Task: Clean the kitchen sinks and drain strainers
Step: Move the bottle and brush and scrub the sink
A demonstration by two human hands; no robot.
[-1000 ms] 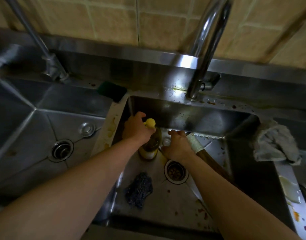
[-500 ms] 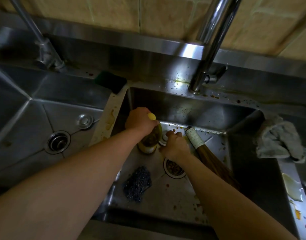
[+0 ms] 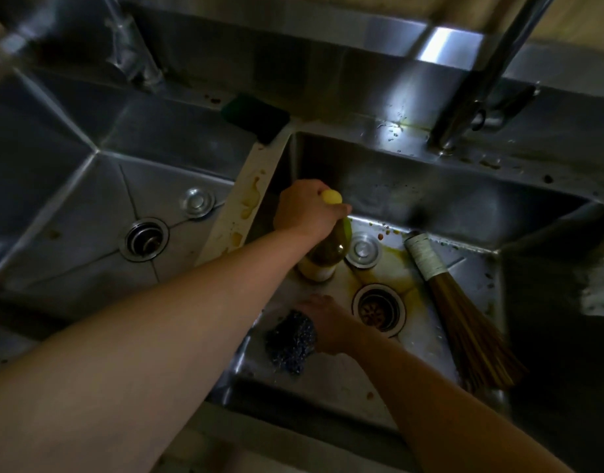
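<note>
green sponge (image 3: 256, 120) on the ledge behind the divider between the basins | grey cloth (image 3: 599, 285) bunched at the right edge, blurred | tall tap (image 3: 481, 80) rising from the back ledge on the right | second tap (image 3: 130, 52) at upper left, blurred | tan wall tiles (image 3: 573, 18) above

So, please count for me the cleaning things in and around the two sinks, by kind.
Detergent bottle: 1
Steel wool scourer: 1
Bamboo brush: 1
Green sponge: 1
Grey cloth: 1
Total: 5
</note>
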